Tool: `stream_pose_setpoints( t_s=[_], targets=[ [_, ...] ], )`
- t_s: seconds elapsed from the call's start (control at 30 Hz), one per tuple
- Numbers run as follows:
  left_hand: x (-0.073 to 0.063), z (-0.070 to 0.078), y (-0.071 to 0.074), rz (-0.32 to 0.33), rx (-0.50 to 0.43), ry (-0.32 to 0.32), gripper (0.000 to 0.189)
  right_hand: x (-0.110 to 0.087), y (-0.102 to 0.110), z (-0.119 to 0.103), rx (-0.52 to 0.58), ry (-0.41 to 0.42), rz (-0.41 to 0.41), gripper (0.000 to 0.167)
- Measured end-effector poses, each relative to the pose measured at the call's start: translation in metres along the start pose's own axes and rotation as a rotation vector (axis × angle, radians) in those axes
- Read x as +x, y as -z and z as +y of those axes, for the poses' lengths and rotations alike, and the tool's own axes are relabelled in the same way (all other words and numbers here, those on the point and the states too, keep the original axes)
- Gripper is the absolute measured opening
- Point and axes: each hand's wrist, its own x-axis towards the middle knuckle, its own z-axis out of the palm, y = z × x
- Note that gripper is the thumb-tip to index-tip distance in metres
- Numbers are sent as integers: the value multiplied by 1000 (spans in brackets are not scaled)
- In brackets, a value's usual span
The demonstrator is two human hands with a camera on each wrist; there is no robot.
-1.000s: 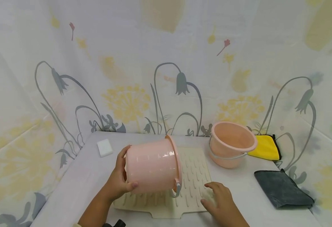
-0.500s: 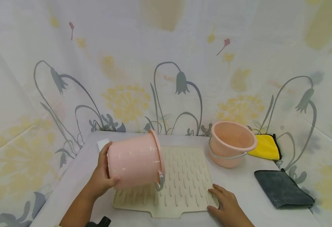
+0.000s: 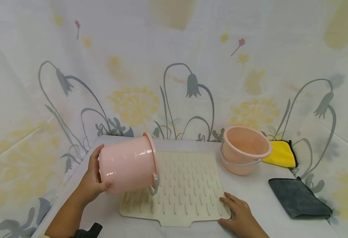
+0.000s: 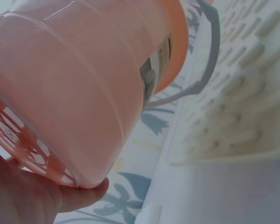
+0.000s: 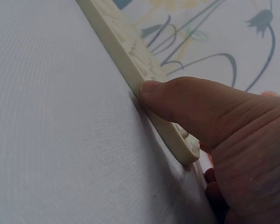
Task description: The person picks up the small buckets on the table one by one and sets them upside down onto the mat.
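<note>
Pink bucket (image 3: 127,167) is held on its side over the left part of the tabletop (image 3: 242,185), its mouth turned to the right and its base to the left. By the left hand (image 3: 91,184) the base end is gripped, with the thumb laid along the near side and the fingers spread partly round the far side, where their tips are hidden. Openwork in the base is shown in the left wrist view, and a label (image 4: 155,70) is seen near the rim. A grey handle (image 3: 154,189) is hung from the mouth end. In the head view, the left edge of a cream mat (image 3: 189,185) is partly covered by the bucket. Rows of raised ridges are borne by the mat, which is laid flat. Its near right corner is held by the right hand (image 3: 240,215): the thumb is set against the near edge, and the bent fingers are placed at the right edge. Beyond the mat to the right, a peach bucket (image 3: 239,168) is stood upright. Just behind it a yellow cloth (image 3: 279,153) is partly hidden, and nearer, a dark grey cloth (image 3: 299,199) is laid.
</note>
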Motion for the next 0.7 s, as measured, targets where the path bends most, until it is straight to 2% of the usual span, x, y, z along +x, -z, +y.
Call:
stream_pose_setpoints(
  t_s=[0.2,0.4,0.57,0.7],
  targets=[
    [-1,4,16,3,97,6,117,-1,0,0,34,-21,-5,78],
    [0,14,39,-11,226,18,117,-1,-5,0,45,-18,2,78],
    [5,24,53,-14,314,3,119,-1,-3,2,26,-29,0,79],
    [11,35,65,-30,401,41,120,-1,-1,2,25,-31,2,78]
  ],
)
